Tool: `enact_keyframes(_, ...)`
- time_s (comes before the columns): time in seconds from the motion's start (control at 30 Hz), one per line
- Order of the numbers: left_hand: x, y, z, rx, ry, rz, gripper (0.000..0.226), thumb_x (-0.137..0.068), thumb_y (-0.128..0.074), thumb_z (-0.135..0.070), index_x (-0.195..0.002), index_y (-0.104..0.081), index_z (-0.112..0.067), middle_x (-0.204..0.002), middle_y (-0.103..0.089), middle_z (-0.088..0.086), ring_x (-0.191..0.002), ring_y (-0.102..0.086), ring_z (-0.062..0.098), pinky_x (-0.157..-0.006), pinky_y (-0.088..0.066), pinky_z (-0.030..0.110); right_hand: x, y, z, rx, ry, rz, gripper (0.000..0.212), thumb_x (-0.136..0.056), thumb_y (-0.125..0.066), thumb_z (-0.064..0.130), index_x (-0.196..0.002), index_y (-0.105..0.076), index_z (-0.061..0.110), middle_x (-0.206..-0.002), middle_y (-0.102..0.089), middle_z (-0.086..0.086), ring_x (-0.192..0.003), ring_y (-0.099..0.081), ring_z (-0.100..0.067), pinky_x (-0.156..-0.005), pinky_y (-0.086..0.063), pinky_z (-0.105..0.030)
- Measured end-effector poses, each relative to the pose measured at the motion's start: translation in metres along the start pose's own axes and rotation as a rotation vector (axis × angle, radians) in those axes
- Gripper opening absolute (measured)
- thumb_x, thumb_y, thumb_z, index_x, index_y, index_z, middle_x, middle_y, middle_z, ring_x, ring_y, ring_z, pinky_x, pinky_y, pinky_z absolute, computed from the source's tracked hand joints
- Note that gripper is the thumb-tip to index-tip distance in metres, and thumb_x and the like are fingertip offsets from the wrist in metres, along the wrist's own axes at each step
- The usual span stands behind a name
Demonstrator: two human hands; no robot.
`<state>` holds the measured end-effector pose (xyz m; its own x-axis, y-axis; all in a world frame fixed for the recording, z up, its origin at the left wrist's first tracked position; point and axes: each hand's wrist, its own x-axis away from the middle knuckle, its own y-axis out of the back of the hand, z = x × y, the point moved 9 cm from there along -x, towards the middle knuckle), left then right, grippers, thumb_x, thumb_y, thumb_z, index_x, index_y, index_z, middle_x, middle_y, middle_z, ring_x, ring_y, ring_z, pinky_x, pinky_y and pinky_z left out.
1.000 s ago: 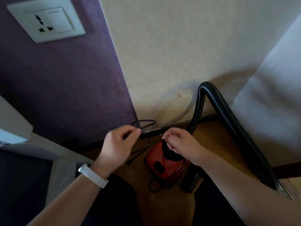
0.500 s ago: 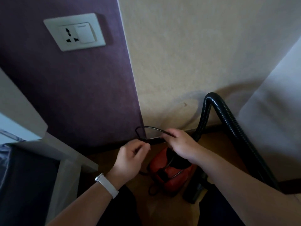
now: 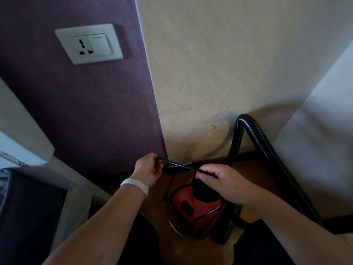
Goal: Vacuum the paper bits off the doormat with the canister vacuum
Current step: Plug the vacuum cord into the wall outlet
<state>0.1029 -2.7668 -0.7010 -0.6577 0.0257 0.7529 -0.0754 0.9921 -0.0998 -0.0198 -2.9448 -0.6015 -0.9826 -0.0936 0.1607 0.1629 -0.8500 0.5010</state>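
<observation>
A red canister vacuum [image 3: 193,205] sits on the wooden floor at the foot of the wall, below my hands. Its black ribbed hose [image 3: 254,134] arches up from the canister and runs down to the right. Stretched between my hands is the thin black power cord [image 3: 179,166]. My left hand [image 3: 150,169], with a white wristband, pinches one end of the stretch. My right hand [image 3: 217,179] grips the cord above the canister. More cord loops around the vacuum body. No doormat or paper bits are in view.
A white wall socket with a switch [image 3: 88,44] is mounted on the purple wall, up and left of my hands. A pale furniture edge [image 3: 24,134] juts in at the left. A cream wall stands behind the vacuum, and a pale panel [image 3: 321,131] at the right.
The view has tilted up, so the socket sits lower in the picture. My hands have moved apart and pulled the looped cord into a straight stretch.
</observation>
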Motion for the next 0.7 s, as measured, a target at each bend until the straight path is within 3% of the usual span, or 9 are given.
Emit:
enact_keyframes(0.1,0.004,-0.016,0.002,-0.065,-0.012,0.075,0.015,-0.098,-0.060,-0.018,-0.085,-0.059,-0.010,-0.064,-0.057,0.002,-0.048,-0.051,0.011,-0.036,-0.042,0.018,0.003,0.007,-0.007,-0.004,0.013,-0.001,0.023,-0.102,-0.052,0.036,-0.097,-0.069,0.021,-0.089,-0.066,0.000,-0.082,-0.062,-0.012,-0.071,-0.047,-0.023)
enact_keyframes(0.17,0.008,-0.024,0.004,-0.107,-0.057,0.067,0.012,-0.097,-0.059,-0.010,-0.085,-0.060,-0.009,-0.067,-0.053,0.003,-0.052,-0.048,0.011,-0.038,-0.042,0.017,0.001,0.010,-0.010,0.032,0.012,-0.007,0.027,-0.102,-0.052,0.036,-0.092,-0.066,0.015,-0.080,-0.062,-0.002,-0.070,-0.057,-0.010,-0.063,-0.044,-0.020)
enact_keyframes(0.3,0.024,-0.022,-0.012,-0.290,-0.384,-0.073,0.009,-0.097,-0.054,-0.011,-0.102,-0.061,-0.012,-0.075,-0.058,0.005,-0.058,-0.052,0.015,-0.051,-0.044,0.028,-0.009,0.002,-0.021,0.125,-0.065,0.059,0.031,-0.101,-0.054,0.035,-0.088,-0.058,0.007,-0.068,-0.050,0.001,-0.053,-0.044,-0.004,-0.051,-0.035,-0.015)
enact_keyframes(0.43,0.068,-0.032,-0.016,-0.440,-0.693,-0.052,0.007,-0.095,-0.060,-0.016,-0.096,-0.057,-0.022,-0.082,-0.063,0.011,-0.063,-0.056,0.014,-0.057,-0.048,0.031,-0.027,-0.027,-0.018,0.200,-0.081,0.122,0.017,-0.097,-0.058,0.042,-0.088,-0.060,0.028,-0.083,-0.062,0.009,-0.068,-0.056,-0.001,-0.064,-0.045,-0.020)
enact_keyframes(0.5,0.084,-0.034,-0.010,-0.460,-0.774,-0.024,0.011,-0.094,-0.063,-0.017,-0.093,-0.055,-0.025,-0.080,-0.064,0.010,-0.063,-0.057,0.012,-0.059,-0.049,0.030,-0.034,-0.043,-0.007,0.152,-0.046,0.119,0.013,-0.097,-0.056,0.041,-0.104,-0.064,0.032,-0.096,-0.067,0.012,-0.083,-0.061,-0.001,-0.075,-0.051,-0.025)
enact_keyframes(0.6,0.086,-0.026,-0.002,-0.377,-0.716,-0.025,0.015,-0.094,-0.065,-0.016,-0.099,-0.054,-0.024,-0.084,-0.064,0.007,-0.067,-0.059,0.008,-0.056,-0.049,0.019,-0.036,-0.054,0.007,0.151,0.037,0.072,0.026,-0.101,-0.049,0.040,-0.122,-0.061,0.031,-0.101,-0.070,0.009,-0.086,-0.064,-0.005,-0.075,-0.054,-0.030)
enact_keyframes(0.7,0.065,-0.020,0.010,-0.058,-0.396,0.027,0.019,-0.094,-0.063,-0.006,-0.105,-0.052,-0.018,-0.083,-0.061,0.008,-0.067,-0.058,0.013,-0.058,-0.050,0.024,-0.030,-0.054,0.010,0.243,0.079,0.096,0.025,-0.103,-0.042,0.046,-0.106,-0.059,0.028,-0.082,-0.064,0.007,-0.066,-0.056,-0.003,-0.062,-0.047,-0.030)
